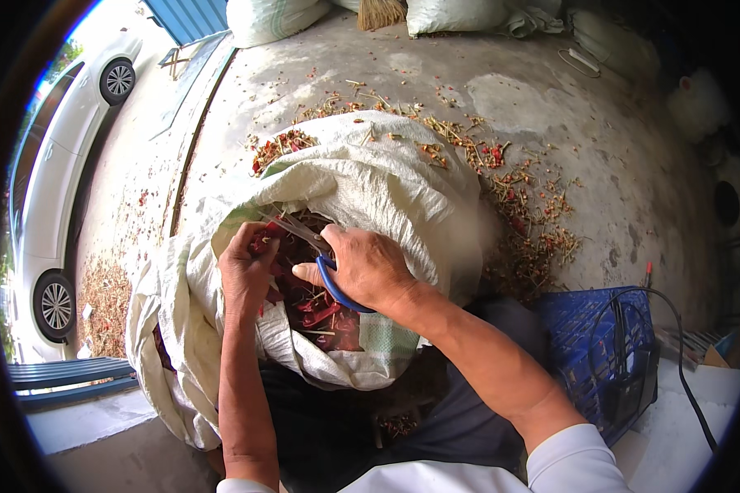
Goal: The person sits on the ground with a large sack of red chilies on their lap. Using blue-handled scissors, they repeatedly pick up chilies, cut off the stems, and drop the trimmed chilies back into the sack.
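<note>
Grey concrete floor (551,107) fills most of the frame, stained in patches and littered with dry stems and red scraps (518,197), thickest right of centre. At the centre sits a big white woven sack (386,172), its mouth rolled open toward the lower middle of the frame; inside it lies a heap of dried red chillies (316,312). A small pile of chilli bits (275,148) rests on the sack's top fold, upper left of centre.

Both hands are in the sack's mouth. The left hand (245,267) is curled shut around a few chillies at the left rim of the opening. The right hand (368,267) grips a pair of scissors (325,267) with blue handles, fingers through the loops; the blades point up and left toward the left hand, and I cannot tell how far apart they stand.

At the lower right stands a blue plastic crate (588,345) with a black cable (674,345) looping over it; what it holds is too dark to make out. Along the top edge lie more filled white sacks (263,18) and the bristles of a broom (381,12). At the far left a white car (45,189) is parked in bright daylight, and blue slats (70,378) show at the lower left.
</note>
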Demonstrator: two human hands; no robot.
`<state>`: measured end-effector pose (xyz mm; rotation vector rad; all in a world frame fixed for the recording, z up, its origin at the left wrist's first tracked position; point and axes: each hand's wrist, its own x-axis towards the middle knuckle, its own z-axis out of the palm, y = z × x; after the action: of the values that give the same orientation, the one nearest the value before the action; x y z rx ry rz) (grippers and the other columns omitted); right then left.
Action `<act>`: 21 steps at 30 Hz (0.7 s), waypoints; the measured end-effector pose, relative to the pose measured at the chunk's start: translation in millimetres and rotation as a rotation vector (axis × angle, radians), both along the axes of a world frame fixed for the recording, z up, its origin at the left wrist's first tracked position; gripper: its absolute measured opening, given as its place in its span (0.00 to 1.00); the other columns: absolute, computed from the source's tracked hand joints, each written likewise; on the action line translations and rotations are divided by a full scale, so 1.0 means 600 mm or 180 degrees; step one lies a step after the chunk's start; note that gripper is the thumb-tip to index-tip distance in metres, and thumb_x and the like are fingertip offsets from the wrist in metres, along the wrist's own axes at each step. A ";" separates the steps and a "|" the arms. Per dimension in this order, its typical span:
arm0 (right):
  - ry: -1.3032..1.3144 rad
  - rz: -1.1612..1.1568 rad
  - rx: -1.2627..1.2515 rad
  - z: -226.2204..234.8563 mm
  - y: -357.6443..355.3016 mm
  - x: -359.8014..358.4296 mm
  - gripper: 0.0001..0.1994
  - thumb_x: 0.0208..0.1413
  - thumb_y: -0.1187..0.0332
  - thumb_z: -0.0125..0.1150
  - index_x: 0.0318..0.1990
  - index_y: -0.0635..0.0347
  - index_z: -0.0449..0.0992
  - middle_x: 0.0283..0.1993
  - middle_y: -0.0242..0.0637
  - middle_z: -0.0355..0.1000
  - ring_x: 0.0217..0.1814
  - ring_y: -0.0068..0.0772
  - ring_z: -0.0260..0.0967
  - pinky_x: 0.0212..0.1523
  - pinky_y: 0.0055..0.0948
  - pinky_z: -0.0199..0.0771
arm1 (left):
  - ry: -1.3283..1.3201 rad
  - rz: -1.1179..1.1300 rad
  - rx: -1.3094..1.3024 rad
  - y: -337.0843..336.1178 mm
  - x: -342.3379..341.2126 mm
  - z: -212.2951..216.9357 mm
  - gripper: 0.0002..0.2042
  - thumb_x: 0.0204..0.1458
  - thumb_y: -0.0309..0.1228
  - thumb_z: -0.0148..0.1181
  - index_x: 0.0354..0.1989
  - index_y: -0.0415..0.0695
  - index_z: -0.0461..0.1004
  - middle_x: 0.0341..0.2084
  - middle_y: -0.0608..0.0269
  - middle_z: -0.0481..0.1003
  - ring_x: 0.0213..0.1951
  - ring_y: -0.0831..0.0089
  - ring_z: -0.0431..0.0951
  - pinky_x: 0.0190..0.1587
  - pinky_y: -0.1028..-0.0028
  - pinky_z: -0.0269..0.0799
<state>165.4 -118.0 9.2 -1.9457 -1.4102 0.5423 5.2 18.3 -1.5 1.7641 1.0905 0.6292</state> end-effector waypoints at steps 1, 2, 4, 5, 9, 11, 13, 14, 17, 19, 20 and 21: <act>-0.0006 -0.0019 0.0053 -0.004 0.002 -0.002 0.32 0.51 0.37 0.63 0.33 0.64 0.70 0.25 0.53 0.73 0.32 0.59 0.75 0.35 0.49 0.75 | -0.0002 -0.0046 0.0006 -0.001 0.001 0.002 0.09 0.54 0.21 0.63 0.43 0.42 0.77 0.25 0.70 0.76 0.21 0.84 0.73 0.23 0.80 0.68; -0.0011 -0.0037 0.0107 -0.006 0.002 -0.003 0.31 0.52 0.38 0.64 0.32 0.64 0.69 0.23 0.52 0.72 0.30 0.59 0.75 0.32 0.49 0.74 | -0.0196 -0.0113 -0.0043 0.001 0.000 -0.004 0.09 0.55 0.21 0.63 0.44 0.42 0.76 0.26 0.70 0.76 0.22 0.83 0.73 0.24 0.80 0.69; 0.0127 0.0020 0.0108 -0.002 0.002 -0.009 0.30 0.52 0.40 0.65 0.31 0.64 0.69 0.22 0.51 0.72 0.29 0.58 0.75 0.31 0.48 0.74 | -0.0580 -0.0232 -0.0129 0.006 0.000 -0.011 0.10 0.55 0.21 0.63 0.45 0.42 0.76 0.28 0.69 0.77 0.23 0.83 0.74 0.26 0.81 0.71; 0.0196 0.0050 0.0108 -0.001 0.001 -0.012 0.29 0.52 0.41 0.66 0.31 0.64 0.69 0.22 0.51 0.72 0.28 0.58 0.75 0.31 0.48 0.73 | -0.0683 -0.0211 -0.0317 0.005 -0.002 -0.010 0.10 0.55 0.21 0.63 0.45 0.41 0.76 0.28 0.69 0.77 0.25 0.83 0.75 0.28 0.81 0.72; 0.0219 0.0018 0.0371 -0.010 0.000 -0.015 0.28 0.51 0.43 0.68 0.30 0.63 0.69 0.21 0.50 0.72 0.28 0.56 0.75 0.31 0.47 0.73 | -0.0976 -0.0229 -0.0827 -0.004 0.009 0.012 0.09 0.56 0.22 0.63 0.45 0.41 0.75 0.31 0.67 0.78 0.30 0.82 0.77 0.34 0.80 0.74; 0.0497 0.0040 0.0409 -0.005 0.003 -0.016 0.28 0.50 0.41 0.68 0.28 0.62 0.70 0.21 0.51 0.72 0.28 0.57 0.75 0.33 0.47 0.75 | -0.1079 -0.0217 -0.0850 0.003 0.003 0.009 0.09 0.57 0.22 0.63 0.45 0.41 0.74 0.32 0.66 0.79 0.31 0.81 0.77 0.36 0.79 0.75; 0.0770 0.0047 0.0502 -0.012 0.008 -0.019 0.30 0.49 0.40 0.68 0.27 0.62 0.70 0.21 0.50 0.72 0.28 0.57 0.75 0.33 0.47 0.75 | -0.1232 -0.0194 -0.0797 0.007 0.005 0.001 0.09 0.56 0.22 0.62 0.44 0.41 0.74 0.32 0.65 0.79 0.32 0.80 0.78 0.37 0.78 0.75; 0.0907 0.0052 0.0549 -0.014 0.009 -0.019 0.30 0.49 0.39 0.68 0.27 0.62 0.70 0.21 0.50 0.72 0.28 0.56 0.75 0.34 0.46 0.74 | -0.1368 -0.0210 -0.0820 0.008 0.006 0.001 0.08 0.56 0.21 0.62 0.44 0.41 0.74 0.31 0.65 0.79 0.32 0.79 0.78 0.37 0.78 0.75; 0.1638 0.0213 0.0575 -0.008 0.009 -0.023 0.31 0.50 0.36 0.66 0.27 0.62 0.71 0.23 0.43 0.73 0.26 0.46 0.74 0.34 0.41 0.75 | -0.1703 -0.0230 -0.0939 0.006 0.003 0.010 0.08 0.57 0.21 0.61 0.43 0.42 0.74 0.30 0.64 0.78 0.31 0.77 0.78 0.36 0.78 0.75; 0.2117 0.0312 0.0623 -0.008 0.006 -0.023 0.30 0.52 0.37 0.65 0.28 0.61 0.72 0.23 0.38 0.72 0.24 0.37 0.72 0.31 0.36 0.73 | -0.1874 -0.0262 -0.1121 -0.003 0.010 0.029 0.07 0.57 0.20 0.61 0.43 0.42 0.74 0.30 0.63 0.78 0.31 0.77 0.78 0.35 0.78 0.75; 0.2379 0.0369 0.0656 -0.008 0.003 -0.023 0.29 0.54 0.38 0.64 0.28 0.60 0.72 0.22 0.35 0.71 0.22 0.33 0.70 0.29 0.34 0.72 | -0.1910 -0.0282 -0.1143 -0.005 0.013 0.034 0.07 0.57 0.20 0.60 0.43 0.42 0.74 0.30 0.63 0.78 0.30 0.77 0.77 0.35 0.78 0.75; 0.2650 0.0448 0.0686 -0.005 0.002 -0.027 0.27 0.56 0.39 0.63 0.29 0.59 0.72 0.22 0.31 0.70 0.21 0.28 0.69 0.26 0.31 0.71 | -0.1943 -0.0282 -0.1153 -0.007 0.011 0.039 0.07 0.57 0.20 0.60 0.42 0.42 0.74 0.29 0.62 0.78 0.30 0.76 0.77 0.35 0.78 0.75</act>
<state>149.1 -116.6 5.9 -1.2142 -0.9986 1.0619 11.9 14.2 22.1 1.1836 0.6457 0.7900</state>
